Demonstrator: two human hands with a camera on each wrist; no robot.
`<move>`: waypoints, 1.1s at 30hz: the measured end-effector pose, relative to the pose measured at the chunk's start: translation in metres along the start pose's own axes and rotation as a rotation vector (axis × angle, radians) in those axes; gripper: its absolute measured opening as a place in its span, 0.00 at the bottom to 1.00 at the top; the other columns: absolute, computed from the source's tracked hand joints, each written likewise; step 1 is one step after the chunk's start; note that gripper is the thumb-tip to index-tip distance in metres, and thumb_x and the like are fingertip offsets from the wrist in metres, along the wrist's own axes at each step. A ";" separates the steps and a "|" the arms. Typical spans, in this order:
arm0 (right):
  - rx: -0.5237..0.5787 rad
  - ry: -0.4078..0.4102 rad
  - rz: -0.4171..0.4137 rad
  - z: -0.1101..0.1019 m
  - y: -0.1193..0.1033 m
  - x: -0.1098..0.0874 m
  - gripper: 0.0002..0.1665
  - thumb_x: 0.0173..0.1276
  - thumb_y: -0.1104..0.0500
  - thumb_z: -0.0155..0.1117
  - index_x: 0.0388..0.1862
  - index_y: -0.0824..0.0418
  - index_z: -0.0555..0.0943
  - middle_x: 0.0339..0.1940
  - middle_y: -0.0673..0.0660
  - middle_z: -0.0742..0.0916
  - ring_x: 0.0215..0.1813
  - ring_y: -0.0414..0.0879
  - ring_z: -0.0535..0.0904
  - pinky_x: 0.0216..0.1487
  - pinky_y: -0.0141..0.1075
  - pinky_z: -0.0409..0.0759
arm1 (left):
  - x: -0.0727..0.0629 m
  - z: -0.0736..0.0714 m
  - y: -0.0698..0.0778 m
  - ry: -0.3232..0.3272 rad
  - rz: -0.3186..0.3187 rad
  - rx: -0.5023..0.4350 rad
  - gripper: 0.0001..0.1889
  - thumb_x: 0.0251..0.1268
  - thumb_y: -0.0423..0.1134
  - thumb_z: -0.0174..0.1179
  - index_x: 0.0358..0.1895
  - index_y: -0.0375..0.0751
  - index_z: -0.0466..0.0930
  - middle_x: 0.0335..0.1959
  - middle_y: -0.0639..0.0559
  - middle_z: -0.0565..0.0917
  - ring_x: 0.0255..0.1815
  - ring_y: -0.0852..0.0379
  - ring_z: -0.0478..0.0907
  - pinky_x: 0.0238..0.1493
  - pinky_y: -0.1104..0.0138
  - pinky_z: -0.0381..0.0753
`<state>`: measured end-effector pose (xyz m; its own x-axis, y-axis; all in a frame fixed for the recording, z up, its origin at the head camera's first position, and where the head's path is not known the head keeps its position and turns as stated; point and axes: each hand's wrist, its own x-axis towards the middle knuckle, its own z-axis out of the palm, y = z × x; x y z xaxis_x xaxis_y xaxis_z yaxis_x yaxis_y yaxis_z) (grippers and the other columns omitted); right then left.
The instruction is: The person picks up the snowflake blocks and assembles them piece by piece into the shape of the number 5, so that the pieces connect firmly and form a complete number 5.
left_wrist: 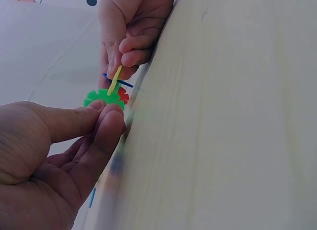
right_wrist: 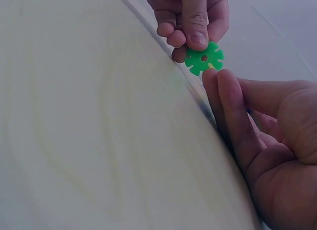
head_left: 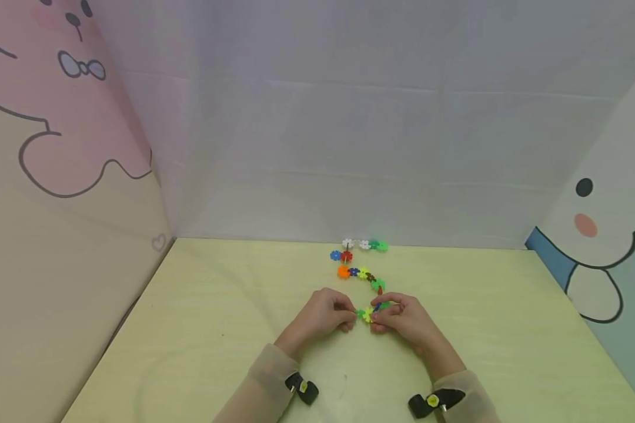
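Note:
My left hand [head_left: 321, 314] pinches a green interlocking disc [right_wrist: 210, 58] by its edge, between thumb and fingertips. The disc is flat and round, with slots round its rim and a hole in the middle. My right hand [head_left: 406, 320] pinches a yellow disc [left_wrist: 115, 81], seen edge-on in the left wrist view, where it meets the green one's rim. Whether the slots are fully locked cannot be told. Behind the right fingers are a blue disc [left_wrist: 126, 83] and a red disc [left_wrist: 123, 95], partly hidden. From there a curved chain of coloured discs runs back over the table.
Along the chain lie an orange disc [head_left: 343, 272], a red disc [head_left: 346, 256] and a blue disc [head_left: 336, 255]. White and green discs [head_left: 382, 246] sit by the back edge of the pale wooden table [head_left: 190, 329]. Cloth walls [head_left: 307, 129] enclose the back and sides.

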<state>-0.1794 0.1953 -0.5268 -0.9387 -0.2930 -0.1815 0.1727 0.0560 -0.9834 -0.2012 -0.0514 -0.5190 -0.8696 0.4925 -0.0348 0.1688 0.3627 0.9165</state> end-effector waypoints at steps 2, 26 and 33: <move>-0.003 -0.005 -0.005 0.000 0.000 0.000 0.21 0.77 0.72 0.69 0.64 0.80 0.77 0.37 0.65 0.93 0.37 0.48 0.93 0.47 0.37 0.90 | 0.000 0.001 0.002 0.000 0.002 0.013 0.07 0.72 0.29 0.71 0.32 0.38 0.91 0.25 0.53 0.89 0.24 0.61 0.85 0.31 0.70 0.84; 0.031 0.045 0.035 -0.006 0.004 0.000 0.23 0.78 0.65 0.72 0.65 0.75 0.79 0.40 0.64 0.94 0.36 0.50 0.94 0.47 0.40 0.91 | 0.002 -0.023 -0.005 0.096 -0.093 0.040 0.03 0.75 0.39 0.71 0.40 0.46 0.91 0.30 0.55 0.90 0.30 0.56 0.87 0.36 0.65 0.86; 0.049 0.055 0.041 -0.005 0.004 0.000 0.23 0.78 0.67 0.71 0.66 0.76 0.78 0.40 0.64 0.93 0.37 0.50 0.94 0.45 0.40 0.91 | 0.016 -0.052 -0.006 0.209 -0.114 0.108 0.06 0.75 0.42 0.71 0.46 0.44 0.89 0.38 0.54 0.89 0.36 0.55 0.86 0.41 0.63 0.86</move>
<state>-0.1804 0.2003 -0.5304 -0.9453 -0.2385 -0.2227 0.2247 0.0193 -0.9742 -0.2401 -0.0874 -0.5045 -0.9609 0.2737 -0.0422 0.1029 0.4942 0.8632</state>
